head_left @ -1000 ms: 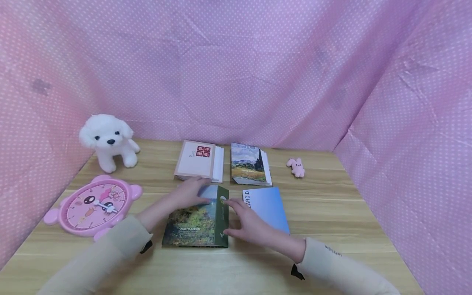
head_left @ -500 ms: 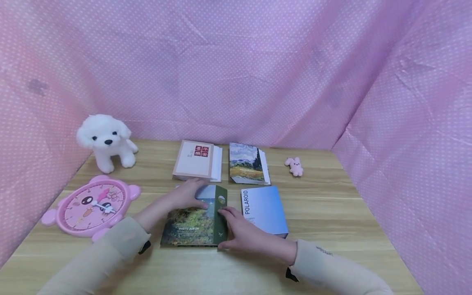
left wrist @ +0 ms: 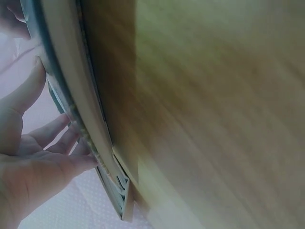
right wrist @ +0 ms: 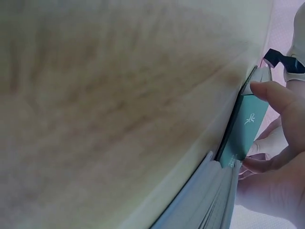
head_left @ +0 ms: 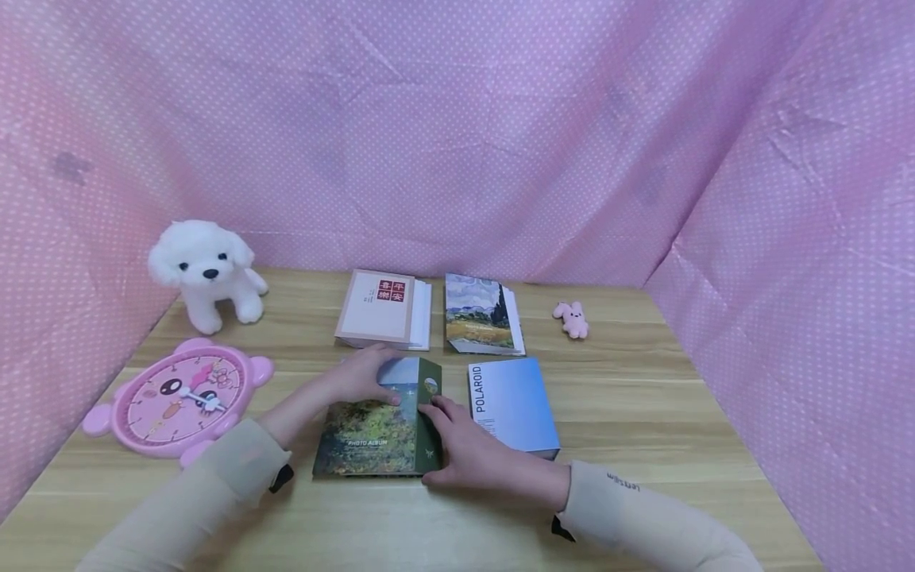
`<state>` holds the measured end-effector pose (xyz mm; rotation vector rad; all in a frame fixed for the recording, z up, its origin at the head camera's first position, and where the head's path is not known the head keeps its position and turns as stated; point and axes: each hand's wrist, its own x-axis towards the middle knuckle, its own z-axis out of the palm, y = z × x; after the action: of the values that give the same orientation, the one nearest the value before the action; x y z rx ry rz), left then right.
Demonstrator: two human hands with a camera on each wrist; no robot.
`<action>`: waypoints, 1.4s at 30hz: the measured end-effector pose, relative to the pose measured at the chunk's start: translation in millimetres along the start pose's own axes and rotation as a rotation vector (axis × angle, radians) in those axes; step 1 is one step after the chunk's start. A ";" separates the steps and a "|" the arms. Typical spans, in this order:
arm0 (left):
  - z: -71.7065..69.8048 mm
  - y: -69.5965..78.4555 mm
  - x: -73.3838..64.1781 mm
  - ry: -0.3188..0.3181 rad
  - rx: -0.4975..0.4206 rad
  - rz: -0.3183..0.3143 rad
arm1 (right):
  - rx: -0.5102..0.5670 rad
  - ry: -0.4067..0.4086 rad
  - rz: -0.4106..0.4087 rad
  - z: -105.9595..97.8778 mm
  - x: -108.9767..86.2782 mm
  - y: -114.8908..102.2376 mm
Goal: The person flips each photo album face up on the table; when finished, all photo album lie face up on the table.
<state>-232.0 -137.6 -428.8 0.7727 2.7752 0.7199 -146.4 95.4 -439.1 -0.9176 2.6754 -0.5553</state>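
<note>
A photo album (head_left: 366,433) with a painted landscape cover and dark green spine lies at the front middle of the wooden table. My left hand (head_left: 360,377) holds its far side, the thumb on the cover and the other fingers at the far edge. From the right, my right hand (head_left: 468,445) grips the spine side. Its thumb (right wrist: 274,95) is at the spine's near end, while the fingers touch the green spine (right wrist: 245,121). In the left wrist view, the left hand's fingers (left wrist: 52,136) lie along the album's edge. Just right of the right hand is a blue Polaroid album (head_left: 515,405).
Behind stand a cream album with red characters (head_left: 375,306) and another landscape album (head_left: 477,310). A pink clock (head_left: 182,397) lies at left, with a white plush dog (head_left: 207,274) behind it. A small pink plush rabbit (head_left: 574,319) lies at the back right. Pink dotted cloth (head_left: 443,143) surrounds the table.
My right hand has moved left and slightly nearer, its fingers now against the album's spine, uncovering more of the Polaroid album. The left hand and the photo album have hardly moved.
</note>
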 end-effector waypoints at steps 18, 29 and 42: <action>-2.4 -2.0 -2.3 0.042 -0.135 -0.018 | 0.076 0.085 0.003 -3.8 -5.1 1.1; -0.7 -6.4 -5.5 0.066 -0.178 -0.067 | 0.129 0.106 0.074 -11.4 -8.7 -1.1; -4.8 -6.6 -6.3 0.083 -0.208 -0.050 | 0.181 0.075 0.020 -16.1 -7.1 3.9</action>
<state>-231.0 -147.8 -427.7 0.6448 2.7220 1.0333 -148.8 107.0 -425.6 -0.8345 2.6424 -0.8271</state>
